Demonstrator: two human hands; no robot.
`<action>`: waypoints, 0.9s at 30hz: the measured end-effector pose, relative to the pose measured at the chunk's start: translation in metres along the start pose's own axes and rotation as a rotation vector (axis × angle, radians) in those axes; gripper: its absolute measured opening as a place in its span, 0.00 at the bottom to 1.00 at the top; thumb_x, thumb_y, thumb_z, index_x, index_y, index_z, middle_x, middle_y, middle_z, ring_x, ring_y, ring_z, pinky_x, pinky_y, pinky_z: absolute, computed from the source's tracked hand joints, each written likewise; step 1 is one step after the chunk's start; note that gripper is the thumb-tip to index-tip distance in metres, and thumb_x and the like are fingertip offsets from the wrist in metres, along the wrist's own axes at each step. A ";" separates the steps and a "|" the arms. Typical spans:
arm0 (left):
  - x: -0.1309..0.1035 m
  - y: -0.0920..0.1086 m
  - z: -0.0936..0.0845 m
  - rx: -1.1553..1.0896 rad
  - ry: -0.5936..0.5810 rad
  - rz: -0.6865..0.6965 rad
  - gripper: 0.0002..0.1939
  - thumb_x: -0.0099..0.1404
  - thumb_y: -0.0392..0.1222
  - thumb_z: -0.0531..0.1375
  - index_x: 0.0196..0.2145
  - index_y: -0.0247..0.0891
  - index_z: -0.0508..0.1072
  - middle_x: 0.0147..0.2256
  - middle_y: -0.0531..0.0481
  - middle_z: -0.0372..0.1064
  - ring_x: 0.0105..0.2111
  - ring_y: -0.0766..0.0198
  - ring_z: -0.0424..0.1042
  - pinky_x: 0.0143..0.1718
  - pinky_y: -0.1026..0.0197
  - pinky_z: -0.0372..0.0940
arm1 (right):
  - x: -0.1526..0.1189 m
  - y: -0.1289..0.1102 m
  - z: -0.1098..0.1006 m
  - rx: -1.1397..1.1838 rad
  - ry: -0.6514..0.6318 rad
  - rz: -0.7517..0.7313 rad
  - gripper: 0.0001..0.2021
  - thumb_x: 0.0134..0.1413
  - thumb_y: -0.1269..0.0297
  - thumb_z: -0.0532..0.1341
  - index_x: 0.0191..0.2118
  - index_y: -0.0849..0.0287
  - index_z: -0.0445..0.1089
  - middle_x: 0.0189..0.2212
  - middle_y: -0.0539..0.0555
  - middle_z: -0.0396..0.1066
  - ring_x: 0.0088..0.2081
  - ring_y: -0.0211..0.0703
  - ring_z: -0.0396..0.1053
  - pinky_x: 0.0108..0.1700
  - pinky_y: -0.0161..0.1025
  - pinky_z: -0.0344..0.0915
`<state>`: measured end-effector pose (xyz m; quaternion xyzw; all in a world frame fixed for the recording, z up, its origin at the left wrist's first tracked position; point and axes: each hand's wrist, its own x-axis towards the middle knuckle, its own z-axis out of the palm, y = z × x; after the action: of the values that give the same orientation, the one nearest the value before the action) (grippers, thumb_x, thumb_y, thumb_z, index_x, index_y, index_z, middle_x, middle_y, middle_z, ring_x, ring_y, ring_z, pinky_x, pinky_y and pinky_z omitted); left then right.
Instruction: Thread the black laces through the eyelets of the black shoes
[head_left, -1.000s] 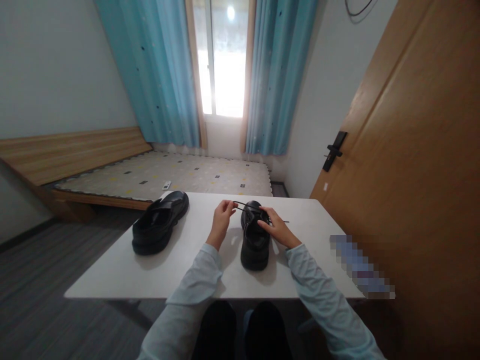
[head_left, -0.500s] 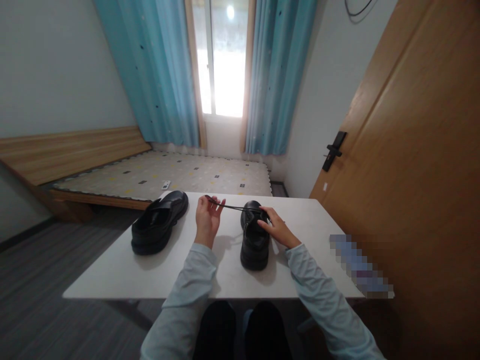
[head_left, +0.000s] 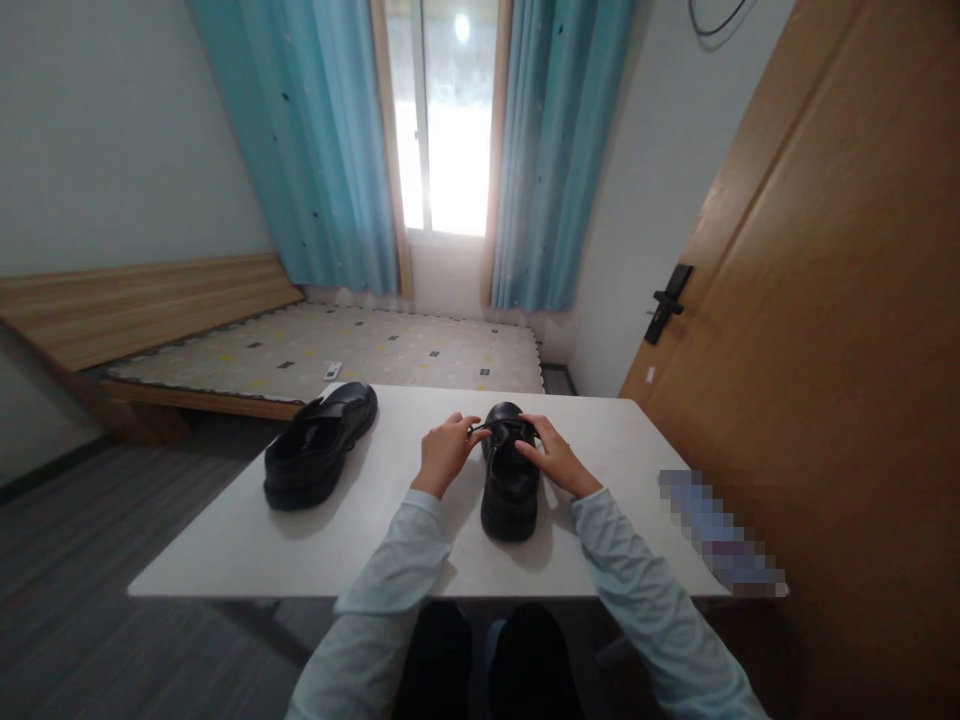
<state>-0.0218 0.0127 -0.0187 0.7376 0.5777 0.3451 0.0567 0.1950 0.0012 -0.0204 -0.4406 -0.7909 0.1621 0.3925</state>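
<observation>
A black shoe (head_left: 508, 505) stands on the white table in front of me, its toe pointing away and its opening towards me. At its left side, my left hand (head_left: 447, 452) pinches a black shoelace (head_left: 480, 428), of which only a short piece shows near the fingertips. My right hand (head_left: 556, 455) grips the right side of the same shoe near the lacing, thumb and fingers on the upper; whether lace is under those fingers is hidden. The second black shoe (head_left: 319, 450) rests apart at the table's left, untouched.
The white table (head_left: 247, 560) has its near edge just above my knees. A blurred bluish item (head_left: 720, 535) lies at its right edge. Beyond the table is a bed (head_left: 390, 350) with a small white object (head_left: 332, 371) on it. A wooden door (head_left: 825, 300) is on the right.
My left hand has moved right and slightly down, from holding the lace stretched out to the left to right beside the shoe. My right hand and both shoes stay put.
</observation>
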 end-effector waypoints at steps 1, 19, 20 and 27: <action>0.000 -0.001 0.000 0.028 -0.017 -0.005 0.13 0.60 0.55 0.59 0.35 0.46 0.76 0.33 0.48 0.69 0.27 0.62 0.69 0.28 0.63 0.55 | 0.000 0.000 0.000 0.000 0.002 0.001 0.23 0.55 0.56 0.58 0.55 0.58 0.60 0.52 0.60 0.64 0.54 0.50 0.62 0.58 0.51 0.57; 0.018 -0.006 -0.007 -1.335 0.285 -0.326 0.18 0.62 0.53 0.53 0.23 0.37 0.62 0.35 0.44 0.72 0.38 0.62 0.72 0.37 0.61 0.66 | -0.002 0.002 -0.002 -0.002 0.006 -0.011 0.23 0.55 0.55 0.57 0.55 0.58 0.60 0.52 0.61 0.64 0.54 0.51 0.62 0.58 0.51 0.57; 0.019 -0.006 -0.009 -1.399 0.287 -0.335 0.18 0.62 0.53 0.53 0.22 0.37 0.60 0.38 0.43 0.73 0.41 0.61 0.72 0.40 0.59 0.66 | -0.002 0.002 -0.002 -0.001 0.005 -0.012 0.23 0.55 0.55 0.57 0.55 0.58 0.60 0.52 0.61 0.64 0.54 0.51 0.62 0.58 0.51 0.57; 0.018 -0.009 -0.021 -1.584 0.363 -0.362 0.22 0.64 0.59 0.49 0.23 0.38 0.56 0.36 0.47 0.74 0.25 0.70 0.70 0.33 0.59 0.68 | -0.002 0.006 -0.001 0.002 0.011 -0.017 0.23 0.55 0.55 0.57 0.55 0.57 0.60 0.52 0.60 0.64 0.55 0.51 0.62 0.57 0.52 0.58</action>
<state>-0.0396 0.0247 0.0008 0.3078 0.2737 0.7485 0.5197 0.1996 0.0026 -0.0241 -0.4342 -0.7923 0.1573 0.3987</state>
